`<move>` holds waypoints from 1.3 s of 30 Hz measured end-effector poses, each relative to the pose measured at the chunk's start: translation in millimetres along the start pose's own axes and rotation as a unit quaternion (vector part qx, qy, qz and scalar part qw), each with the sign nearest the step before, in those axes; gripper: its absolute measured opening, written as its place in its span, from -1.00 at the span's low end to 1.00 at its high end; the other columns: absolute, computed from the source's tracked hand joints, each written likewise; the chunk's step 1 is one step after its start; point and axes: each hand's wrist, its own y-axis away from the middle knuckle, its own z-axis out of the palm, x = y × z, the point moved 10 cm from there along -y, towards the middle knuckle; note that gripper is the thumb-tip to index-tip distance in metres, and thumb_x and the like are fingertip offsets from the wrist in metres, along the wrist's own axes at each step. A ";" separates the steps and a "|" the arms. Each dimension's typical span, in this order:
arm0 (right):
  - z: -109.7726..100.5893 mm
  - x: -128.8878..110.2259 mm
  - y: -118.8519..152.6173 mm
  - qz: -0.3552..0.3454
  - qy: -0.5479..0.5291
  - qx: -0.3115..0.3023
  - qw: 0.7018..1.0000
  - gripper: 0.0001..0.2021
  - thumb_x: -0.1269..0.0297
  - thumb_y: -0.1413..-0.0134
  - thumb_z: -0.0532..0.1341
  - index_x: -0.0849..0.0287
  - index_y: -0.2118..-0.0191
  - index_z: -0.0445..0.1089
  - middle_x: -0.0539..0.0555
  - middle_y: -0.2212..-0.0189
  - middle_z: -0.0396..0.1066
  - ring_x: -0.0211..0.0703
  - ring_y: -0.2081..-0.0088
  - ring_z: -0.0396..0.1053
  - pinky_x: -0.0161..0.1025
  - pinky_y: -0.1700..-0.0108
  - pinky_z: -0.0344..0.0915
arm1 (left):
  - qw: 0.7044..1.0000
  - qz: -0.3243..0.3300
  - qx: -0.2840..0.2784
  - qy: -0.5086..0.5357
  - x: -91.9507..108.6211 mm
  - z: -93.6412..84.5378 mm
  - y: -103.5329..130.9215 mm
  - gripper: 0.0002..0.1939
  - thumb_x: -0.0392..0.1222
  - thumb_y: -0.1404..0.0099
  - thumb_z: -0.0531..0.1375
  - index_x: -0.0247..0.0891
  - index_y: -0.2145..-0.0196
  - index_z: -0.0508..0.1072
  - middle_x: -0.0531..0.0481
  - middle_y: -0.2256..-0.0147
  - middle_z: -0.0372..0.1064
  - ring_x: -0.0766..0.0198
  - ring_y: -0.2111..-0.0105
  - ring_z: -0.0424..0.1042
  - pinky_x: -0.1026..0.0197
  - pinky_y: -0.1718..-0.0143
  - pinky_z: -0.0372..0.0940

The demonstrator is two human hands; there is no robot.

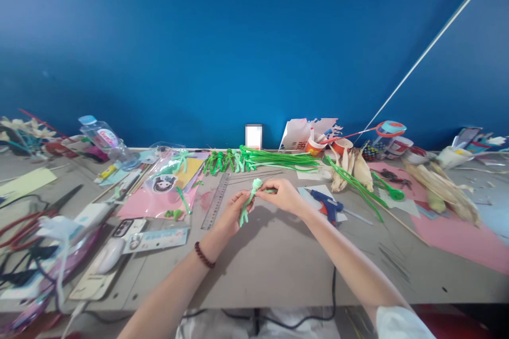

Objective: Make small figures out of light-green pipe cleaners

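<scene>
A pale green pipe-cleaner figure (pixel 256 185) with a round coiled top and dangling legs is held upright a little above the desk. My left hand (pixel 234 210) is closed around its lower part, the legs hanging below the fingers. With thumb and fingertips pinched, my right hand (pixel 287 197) grips a pipe-cleaner strand at the figure's right side. Behind the hands stand several finished-looking green pipe-cleaner figures (pixel 228 161), beside a bundle of long green pipe cleaners (pixel 284 158). A clear ruler (pixel 216 201) lies to the left of my left hand.
A blue glue gun (pixel 326 205) rests on paper at right, near dried corn husks (pixel 361 174) and red cups (pixel 315 146). On the left are a pink bag (pixel 159 198), a white mouse (pixel 111 255), scissors (pixel 34 225) and a plastic bottle (pixel 107 140). A blue wall (pixel 238 53) bounds the desk.
</scene>
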 end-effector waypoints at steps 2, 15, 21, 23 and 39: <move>1.3 0.4 0.1 0.007 -0.009 -0.005 1.000 -0.79 0.18 0.01 0.22 0.22 0.43 0.49 -0.01 0.48 0.46 -0.23 0.40 0.34 -0.35 0.35 0.19 | 1.000 0.005 -0.005 0.007 1.1 1.5 0.0 -0.71 -0.10 0.07 0.38 -0.33 0.57 0.39 0.16 0.66 0.21 0.53 0.68 0.09 0.37 0.56 0.11; 9.0 13.8 -4.7 0.057 -0.217 0.007 0.975 -0.77 0.18 0.14 0.29 0.21 0.34 0.50 0.04 0.36 0.48 -0.17 0.29 0.37 -0.25 0.21 0.25 | 0.989 0.092 0.031 -0.110 26.3 4.3 10.1 -0.73 -0.02 -0.02 0.33 -0.33 0.52 0.51 0.07 0.61 0.31 0.45 0.62 0.14 0.34 0.57 0.04; 9.8 6.9 -2.9 0.046 -0.215 -0.017 0.975 -0.81 0.18 0.09 0.27 0.22 0.41 0.51 0.02 0.44 0.47 -0.17 0.30 0.37 -0.22 0.13 0.24 | 0.990 0.067 0.012 -0.122 19.3 6.1 9.4 -0.72 -0.01 -0.07 0.30 -0.32 0.53 0.48 0.04 0.64 0.34 0.41 0.62 0.25 0.37 0.57 0.10; 12.1 2.5 -2.1 0.034 -0.221 -0.039 0.974 -0.78 0.16 0.05 0.25 0.22 0.42 0.50 0.02 0.48 0.47 -0.17 0.31 0.37 -0.21 0.12 0.23 | 0.994 0.046 0.006 -0.098 14.7 5.4 8.2 -0.73 -0.03 -0.06 0.31 -0.32 0.52 0.48 0.02 0.62 0.37 0.40 0.60 0.29 0.37 0.55 0.15; 18.0 9.5 -3.3 0.055 -0.262 -0.071 0.961 -0.75 0.13 0.14 0.32 0.26 0.48 0.50 -0.03 0.56 0.33 -0.29 0.45 0.21 -0.29 0.34 0.14 | 0.999 -0.047 -0.017 -0.005 -3.4 12.6 12.8 -0.68 -0.05 0.04 0.38 -0.39 0.46 0.49 0.02 0.58 0.37 0.45 0.63 0.32 0.39 0.57 0.26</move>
